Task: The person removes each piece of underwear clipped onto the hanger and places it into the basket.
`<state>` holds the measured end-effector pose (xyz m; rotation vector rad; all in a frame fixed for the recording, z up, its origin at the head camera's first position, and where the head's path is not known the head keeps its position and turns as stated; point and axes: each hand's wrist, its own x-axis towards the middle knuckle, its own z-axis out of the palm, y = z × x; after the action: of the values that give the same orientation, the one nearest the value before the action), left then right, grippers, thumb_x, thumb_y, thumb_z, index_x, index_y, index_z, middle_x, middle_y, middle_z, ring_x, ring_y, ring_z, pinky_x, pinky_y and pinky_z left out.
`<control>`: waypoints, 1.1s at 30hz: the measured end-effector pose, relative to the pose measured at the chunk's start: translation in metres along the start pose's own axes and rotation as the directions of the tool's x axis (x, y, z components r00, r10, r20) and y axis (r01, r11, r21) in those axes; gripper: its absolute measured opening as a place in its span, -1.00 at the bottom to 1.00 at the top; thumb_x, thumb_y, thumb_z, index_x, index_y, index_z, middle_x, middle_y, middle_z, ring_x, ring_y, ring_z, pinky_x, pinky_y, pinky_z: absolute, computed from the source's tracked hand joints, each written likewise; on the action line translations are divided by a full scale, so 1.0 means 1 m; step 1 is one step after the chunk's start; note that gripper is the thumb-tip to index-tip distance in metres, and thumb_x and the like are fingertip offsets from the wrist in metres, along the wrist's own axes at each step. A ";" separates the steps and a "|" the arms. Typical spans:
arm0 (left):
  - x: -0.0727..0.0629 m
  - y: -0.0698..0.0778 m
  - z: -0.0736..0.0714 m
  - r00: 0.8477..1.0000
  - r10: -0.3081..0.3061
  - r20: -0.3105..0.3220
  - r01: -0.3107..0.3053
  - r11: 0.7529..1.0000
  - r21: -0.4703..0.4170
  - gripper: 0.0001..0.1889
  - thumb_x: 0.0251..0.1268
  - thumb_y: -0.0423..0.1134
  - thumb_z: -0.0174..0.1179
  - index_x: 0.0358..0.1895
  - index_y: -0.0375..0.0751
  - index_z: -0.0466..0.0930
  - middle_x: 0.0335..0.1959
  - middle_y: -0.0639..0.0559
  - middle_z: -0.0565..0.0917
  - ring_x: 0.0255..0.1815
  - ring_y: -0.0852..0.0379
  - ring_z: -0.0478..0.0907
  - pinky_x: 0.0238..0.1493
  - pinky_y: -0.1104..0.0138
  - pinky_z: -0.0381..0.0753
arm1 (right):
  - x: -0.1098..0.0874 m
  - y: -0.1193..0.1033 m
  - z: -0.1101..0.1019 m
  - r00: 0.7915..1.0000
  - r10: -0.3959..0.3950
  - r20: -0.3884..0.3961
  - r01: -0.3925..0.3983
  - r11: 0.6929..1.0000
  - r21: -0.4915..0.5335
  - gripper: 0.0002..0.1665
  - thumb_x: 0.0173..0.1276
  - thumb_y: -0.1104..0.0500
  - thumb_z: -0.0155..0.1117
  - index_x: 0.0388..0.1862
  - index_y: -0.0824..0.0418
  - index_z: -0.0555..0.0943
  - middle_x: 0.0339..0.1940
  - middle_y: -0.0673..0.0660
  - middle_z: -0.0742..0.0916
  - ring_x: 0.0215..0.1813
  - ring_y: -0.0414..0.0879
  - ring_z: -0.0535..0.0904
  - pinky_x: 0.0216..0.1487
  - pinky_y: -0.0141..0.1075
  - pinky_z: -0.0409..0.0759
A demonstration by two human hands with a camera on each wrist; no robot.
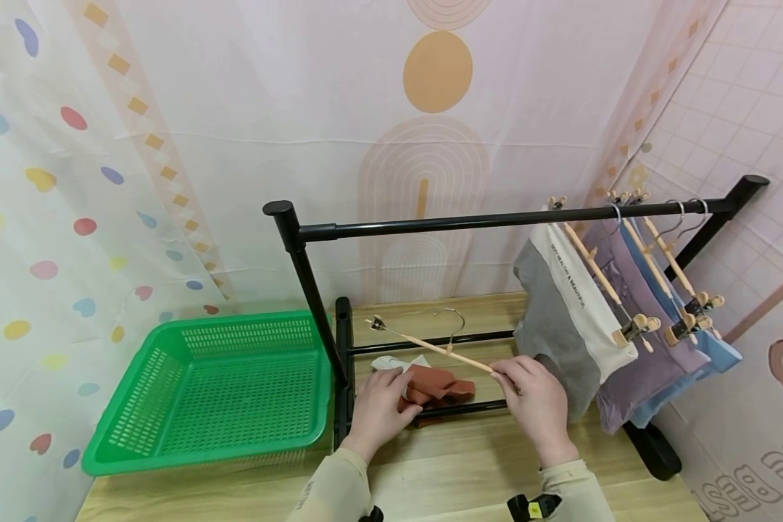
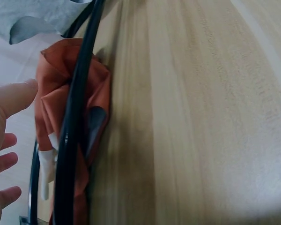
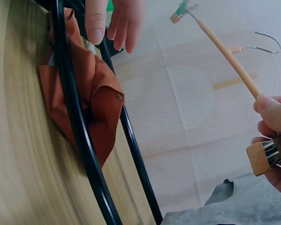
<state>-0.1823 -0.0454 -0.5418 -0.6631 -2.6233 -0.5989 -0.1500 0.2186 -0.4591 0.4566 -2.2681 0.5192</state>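
My right hand (image 1: 536, 397) grips one end of a wooden clip hanger (image 1: 424, 344) with a metal hook. In the right wrist view, a clip (image 3: 258, 158) of that hanger shows by the curled fingers. A crumpled rust-coloured cloth (image 1: 438, 386), with a white part (image 1: 391, 362) beside it, lies low between the rack's bottom bars. Beside this cloth my left hand (image 1: 380, 406) hovers with fingers spread loosely. The left wrist view has the left thumb close to the rust cloth (image 2: 54, 89), with nothing gripped.
A black garment rack (image 1: 431, 226) stands over the wooden table (image 1: 444, 464). On its right hang a grey-and-white garment (image 1: 548, 319), a purple one (image 1: 626, 377) and a blue one (image 1: 721, 357), clipped to hangers. A green basket (image 1: 170, 464) sits at the left.
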 end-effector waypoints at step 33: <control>0.001 0.009 0.028 0.989 -0.095 0.115 0.092 0.995 0.033 -0.48 0.26 -0.09 0.37 0.29 -0.02 0.56 0.21 -0.01 0.60 0.22 -0.14 0.48 0.09 -0.10 0.50 | -0.021 0.008 0.012 0.998 0.065 0.004 -0.065 0.997 -0.038 -0.74 -0.05 0.29 0.63 -0.36 0.10 0.75 -0.44 -0.02 0.68 -0.47 -0.09 0.57 -0.56 -0.20 0.49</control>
<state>-0.1854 -0.0242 -0.5617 -0.5864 -2.7791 -0.5660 -0.1468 0.2235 -0.4840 0.3665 -2.2999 0.5071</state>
